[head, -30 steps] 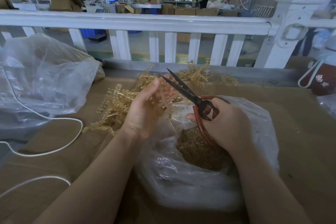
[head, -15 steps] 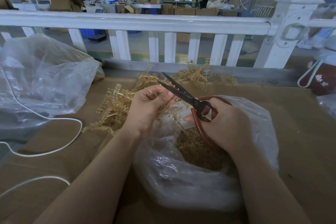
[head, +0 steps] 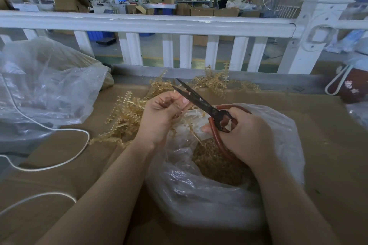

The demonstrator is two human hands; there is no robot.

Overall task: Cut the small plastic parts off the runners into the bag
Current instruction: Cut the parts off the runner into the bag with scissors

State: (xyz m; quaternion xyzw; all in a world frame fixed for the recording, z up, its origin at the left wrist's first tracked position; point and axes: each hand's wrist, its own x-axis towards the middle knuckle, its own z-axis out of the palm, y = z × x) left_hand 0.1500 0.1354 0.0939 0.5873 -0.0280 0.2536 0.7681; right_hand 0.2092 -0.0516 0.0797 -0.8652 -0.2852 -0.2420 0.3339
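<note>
Workbench covered in brown cardboard (head: 328, 145), set against a white railing (head: 147, 24) with a factory floor beyond. My left hand (head: 159, 117) pinches a pale runner (head: 194, 135) between curled fingers and thumb, holding it over the open mouth of the clear bag (head: 284, 137); half a second ago the grip sat slightly lower, and a second ago these fingers were more open as I turned the runner. My right hand (head: 245, 135) grips the red handles of the scissors (head: 201, 103), whose dark blades now stand narrowly parted just beside my left fingertips, closer to the runner than before. I judge the next cut is lined up. Cut parts (head: 215, 163) already lie heaped inside the bag. Uncut runners (head: 127, 117) are piled behind my left hand, more (head: 215, 81) by the railing. A second clear bag (head: 45, 89) and a white cord (head: 59, 165) lie at left.
</note>
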